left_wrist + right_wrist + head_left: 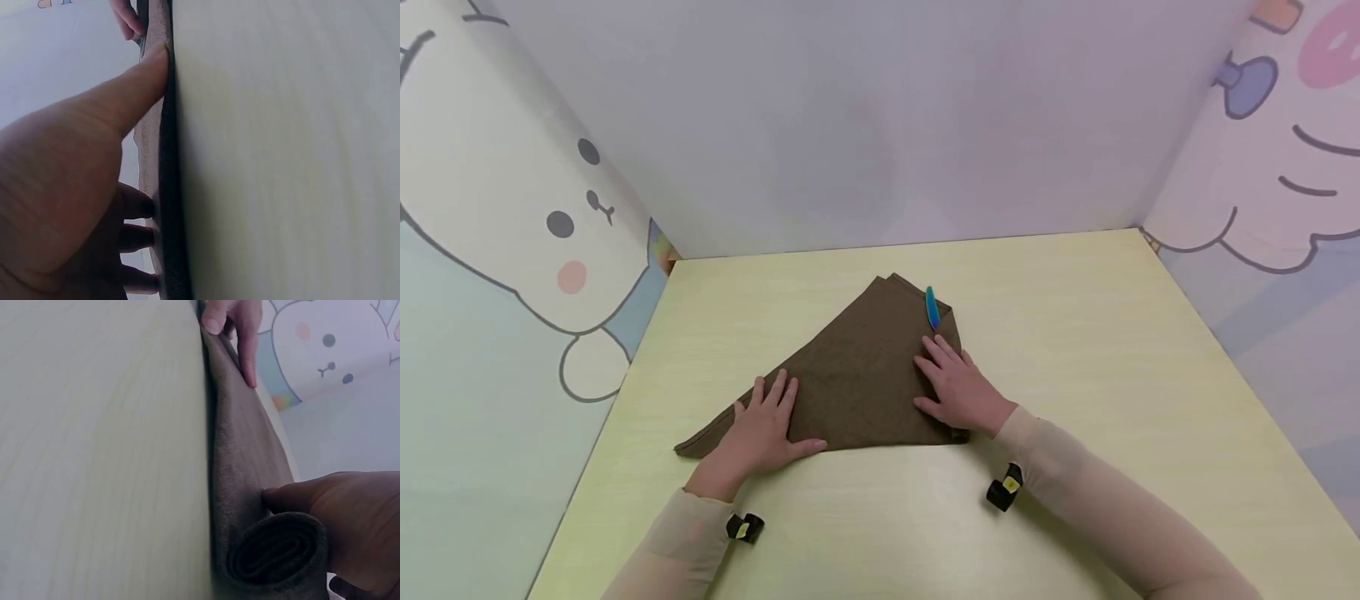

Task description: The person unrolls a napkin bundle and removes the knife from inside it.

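A brown cloth (865,367), folded into a rough triangle, lies on the table. My left hand (763,429) rests with spread fingers on its left part, the thumb along the near edge. At the cloth's right end is a tight roll (278,550), its spiral end showing in the right wrist view. My right hand (958,392) lies over this rolled side, fingers extended to the left and the thumb (290,497) touching the cloth beside the roll. A narrow blue piece (932,307) with a rounded end sticks up at the roll's far part, just beyond the right fingertips.
The pale wooden table (1112,375) spreads around the cloth. A plain white panel (850,125) stands along its back edge. Walls with cartoon animals (550,208) flank both sides. A small black camera (1003,487) is strapped at each wrist.
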`<state>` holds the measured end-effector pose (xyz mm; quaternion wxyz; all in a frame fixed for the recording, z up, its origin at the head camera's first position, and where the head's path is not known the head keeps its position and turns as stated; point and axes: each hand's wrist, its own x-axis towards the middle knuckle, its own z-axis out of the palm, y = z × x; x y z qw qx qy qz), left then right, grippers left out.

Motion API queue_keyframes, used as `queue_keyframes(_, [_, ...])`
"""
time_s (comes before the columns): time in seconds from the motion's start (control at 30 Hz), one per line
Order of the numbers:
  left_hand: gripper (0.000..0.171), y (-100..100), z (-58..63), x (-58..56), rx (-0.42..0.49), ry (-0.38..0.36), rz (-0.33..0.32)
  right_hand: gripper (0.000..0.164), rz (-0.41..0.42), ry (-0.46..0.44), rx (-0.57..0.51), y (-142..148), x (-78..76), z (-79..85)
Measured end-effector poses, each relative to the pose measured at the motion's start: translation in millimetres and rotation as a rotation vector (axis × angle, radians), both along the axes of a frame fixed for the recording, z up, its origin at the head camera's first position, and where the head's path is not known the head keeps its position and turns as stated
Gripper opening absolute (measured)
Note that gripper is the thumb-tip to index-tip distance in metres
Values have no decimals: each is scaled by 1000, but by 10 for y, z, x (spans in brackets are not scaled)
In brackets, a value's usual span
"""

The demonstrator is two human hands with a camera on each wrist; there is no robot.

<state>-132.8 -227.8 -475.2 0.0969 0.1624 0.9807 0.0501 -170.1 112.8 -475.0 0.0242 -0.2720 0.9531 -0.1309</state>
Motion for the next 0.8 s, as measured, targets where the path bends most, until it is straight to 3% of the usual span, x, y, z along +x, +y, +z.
queue_keyframes(0.4, [116, -30, -4, 14, 17, 4, 11, 76, -70, 8, 94, 39, -16, -44])
queue_keyframes(0.8, [115, -30, 19, 27, 25, 11, 15, 69, -15, 55, 47, 172, -67, -99])
